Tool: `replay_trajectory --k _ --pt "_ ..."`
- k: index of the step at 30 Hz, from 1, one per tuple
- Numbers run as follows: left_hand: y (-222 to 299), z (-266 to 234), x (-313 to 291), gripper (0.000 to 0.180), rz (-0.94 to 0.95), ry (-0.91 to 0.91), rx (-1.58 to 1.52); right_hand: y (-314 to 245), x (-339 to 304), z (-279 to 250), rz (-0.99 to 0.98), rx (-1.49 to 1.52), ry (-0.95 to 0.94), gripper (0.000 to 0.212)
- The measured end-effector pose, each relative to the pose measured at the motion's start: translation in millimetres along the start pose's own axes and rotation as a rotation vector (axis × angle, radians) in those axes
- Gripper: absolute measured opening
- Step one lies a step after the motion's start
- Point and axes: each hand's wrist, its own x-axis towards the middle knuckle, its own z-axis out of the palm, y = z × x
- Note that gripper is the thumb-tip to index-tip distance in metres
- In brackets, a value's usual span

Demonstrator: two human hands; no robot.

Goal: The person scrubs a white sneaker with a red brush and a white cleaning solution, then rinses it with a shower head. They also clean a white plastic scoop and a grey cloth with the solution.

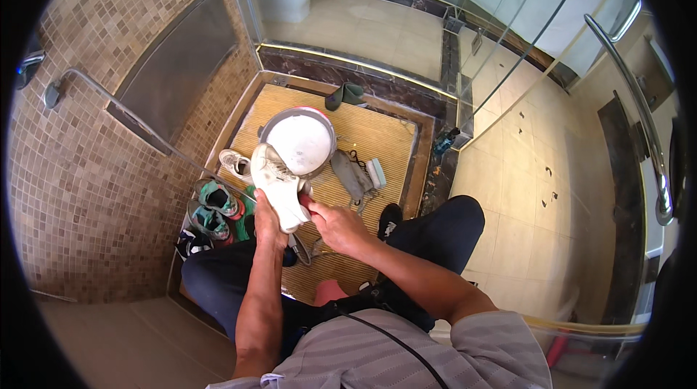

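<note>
My left hand [268,222] is closed round a white sneaker [274,184] from below, its toe pointing up and away from me. In my right hand [340,229] is a red-handled brush [306,202], pressed against the sneaker's side near the heel. The brush's head is mostly hidden by the shoe and fingers. Just beyond the sneaker stands a grey bucket [324,165] filled with white suds [299,140]. The sneaker's toe overlaps the bucket's near rim in view. A second, off-white shoe [234,162] lies to the left of the bucket.
Several green-and-red shoes [218,199] crowd the tiled wall at left. Right of the bucket lie a grey fabric piece [351,177] and a pale block-shaped brush [375,173]. A dark green item [345,96] sits behind. A blue bottle [445,142] stands on the ledge beside glass panels.
</note>
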Motion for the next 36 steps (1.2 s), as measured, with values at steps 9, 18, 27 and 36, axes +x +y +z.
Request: replay_trajectory --k 9,18,27,36 --pt "-5.5 -6.5 -3.2 0.064 -0.037 -0.085 0.164 7.5 32.5 22.2 0.025 -0.237 -0.16 0.041" --pt "-6.3 16.7 -16.8 0.065 -0.059 -0.123 0.193 8.7 26.8 1.8 0.014 -0.356 -0.138 0.029" --pt "-9.5 -5.2 0.2 0.063 -0.04 -0.029 0.145 5.4 5.8 5.7 -0.034 -0.344 -0.168 0.032" --pt "-24.0 -13.2 -1.5 0.064 -0.155 -0.083 0.295 13.7 32.9 18.9 0.026 -0.413 -0.224 0.023"
